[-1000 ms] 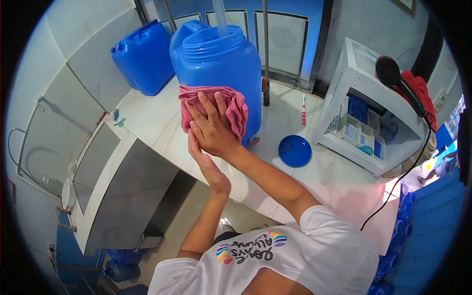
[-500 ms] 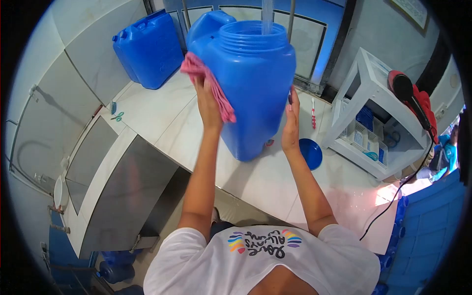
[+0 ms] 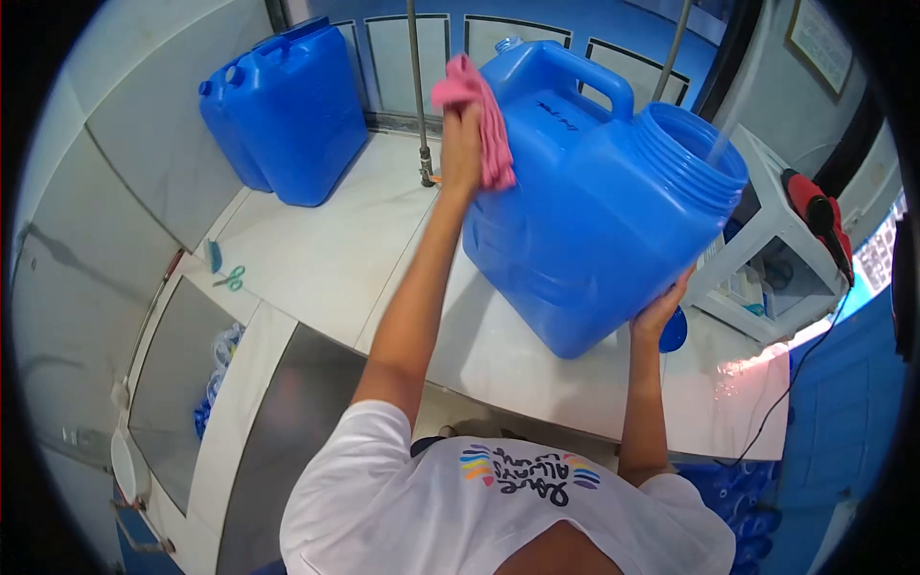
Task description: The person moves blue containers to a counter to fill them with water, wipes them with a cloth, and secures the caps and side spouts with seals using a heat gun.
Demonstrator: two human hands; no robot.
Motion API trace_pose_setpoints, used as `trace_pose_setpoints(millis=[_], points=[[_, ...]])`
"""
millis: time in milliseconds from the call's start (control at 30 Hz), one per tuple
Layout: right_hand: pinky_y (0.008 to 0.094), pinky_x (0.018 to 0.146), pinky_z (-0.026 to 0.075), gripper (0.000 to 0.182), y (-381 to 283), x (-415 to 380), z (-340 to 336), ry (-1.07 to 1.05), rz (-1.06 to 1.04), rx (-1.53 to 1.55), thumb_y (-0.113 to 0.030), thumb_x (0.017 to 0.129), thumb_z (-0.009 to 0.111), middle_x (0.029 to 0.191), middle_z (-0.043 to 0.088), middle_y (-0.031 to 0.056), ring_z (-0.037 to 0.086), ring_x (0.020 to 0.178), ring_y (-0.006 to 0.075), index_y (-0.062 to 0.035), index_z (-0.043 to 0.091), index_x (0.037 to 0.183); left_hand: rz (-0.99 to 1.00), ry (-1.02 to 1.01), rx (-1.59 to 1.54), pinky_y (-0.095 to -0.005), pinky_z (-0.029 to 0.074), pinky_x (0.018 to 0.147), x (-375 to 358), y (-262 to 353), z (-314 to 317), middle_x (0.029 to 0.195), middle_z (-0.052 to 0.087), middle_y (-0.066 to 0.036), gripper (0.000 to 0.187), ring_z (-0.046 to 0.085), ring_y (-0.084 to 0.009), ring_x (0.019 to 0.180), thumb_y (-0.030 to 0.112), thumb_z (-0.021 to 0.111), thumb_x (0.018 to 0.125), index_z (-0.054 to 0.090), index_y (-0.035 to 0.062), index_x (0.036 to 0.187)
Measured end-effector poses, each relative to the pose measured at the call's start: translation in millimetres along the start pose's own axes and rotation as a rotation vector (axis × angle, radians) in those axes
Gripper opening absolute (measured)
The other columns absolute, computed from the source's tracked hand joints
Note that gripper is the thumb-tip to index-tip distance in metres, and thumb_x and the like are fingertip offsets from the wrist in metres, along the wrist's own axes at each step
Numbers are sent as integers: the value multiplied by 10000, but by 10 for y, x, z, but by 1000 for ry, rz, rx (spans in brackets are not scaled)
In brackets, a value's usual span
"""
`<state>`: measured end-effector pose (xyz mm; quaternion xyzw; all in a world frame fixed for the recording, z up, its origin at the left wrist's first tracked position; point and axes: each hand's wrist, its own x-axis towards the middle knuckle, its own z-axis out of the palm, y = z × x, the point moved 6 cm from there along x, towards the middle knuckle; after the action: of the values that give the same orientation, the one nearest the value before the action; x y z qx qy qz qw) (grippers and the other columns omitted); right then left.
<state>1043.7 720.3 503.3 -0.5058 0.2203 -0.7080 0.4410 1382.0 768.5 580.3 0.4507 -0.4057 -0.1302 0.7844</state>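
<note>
A large blue water container (image 3: 575,220) stands on the white counter in front of me, turned so that its handle and dark handwriting show. Its wide threaded mouth (image 3: 695,149) is uncapped at the right, with a clear tube (image 3: 743,101) reaching into it. My left hand (image 3: 462,149) grips a folded pink cloth (image 3: 489,129) against the container's left side. Low on the right side, my right hand (image 3: 659,311) steadies the container, fingers along its wall. Just beyond that hand a round blue lid (image 3: 675,331) lies on the counter, partly hidden.
More blue containers (image 3: 297,115) stand at the back left. Green scissors (image 3: 230,279) lie near the counter's left edge. A white shelf unit (image 3: 767,287) stands at the right, with a red and black hair dryer (image 3: 815,211) and its hanging cord. A metal pipe (image 3: 418,86) rises behind.
The container has turned, its mouth swinging to the right and its handle now facing me more. My left hand has moved the cloth up along the side; my right hand has shifted lower.
</note>
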Motion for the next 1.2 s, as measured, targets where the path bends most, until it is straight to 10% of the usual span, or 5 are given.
trace_pose_setpoints(millis=[467, 600, 700, 800, 1200], points=[[344, 889, 441, 447, 613, -93, -843, -22, -31, -289, -328, 953, 318, 1221, 462, 127, 492, 1069, 226, -12, 358, 1267, -520, -828, -238, -329, 501, 767, 693, -1799, 230, 1105, 561, -90, 474, 567, -182, 947, 384, 460, 900, 444, 80, 1262], [345, 851, 465, 416, 580, -112, -743, -6, 26, 32, -311, 950, 336, 1152, 511, 127, 523, 1020, 231, -4, 407, 1220, -869, -489, -376, -386, 429, 901, -228, -1503, -309, 1191, 509, -138, 547, 535, -212, 1025, 456, 351, 918, 409, 54, 1283], [352, 846, 469, 410, 495, -125, -721, 66, -11, -150, -306, 946, 350, 1119, 530, 127, 537, 994, 233, 4, 431, 1200, -223, -585, 454, -397, 355, 965, -770, -1880, -524, 1270, 430, -202, 505, 435, -335, 1135, 347, 371, 910, 395, -11, 1265], [350, 872, 452, 416, 510, -90, -685, 6, 3, -242, -301, 947, 344, 1146, 514, 128, 523, 1018, 231, 4, 407, 1224, 121, 62, 416, -449, 218, 1038, -890, -1138, -381, 1296, 351, -274, 426, 283, -472, 1198, 189, 415, 845, 429, -76, 1177], [318, 965, 357, 491, 279, -104, -355, 198, 74, -98, -354, 957, 264, 1273, 420, 131, 432, 1145, 222, -2, 344, 1289, 982, -218, 730, -403, 357, 895, -310, 1029, 307, 1035, 580, -111, 280, 454, -310, 1088, 128, 527, 705, 598, -20, 933]])
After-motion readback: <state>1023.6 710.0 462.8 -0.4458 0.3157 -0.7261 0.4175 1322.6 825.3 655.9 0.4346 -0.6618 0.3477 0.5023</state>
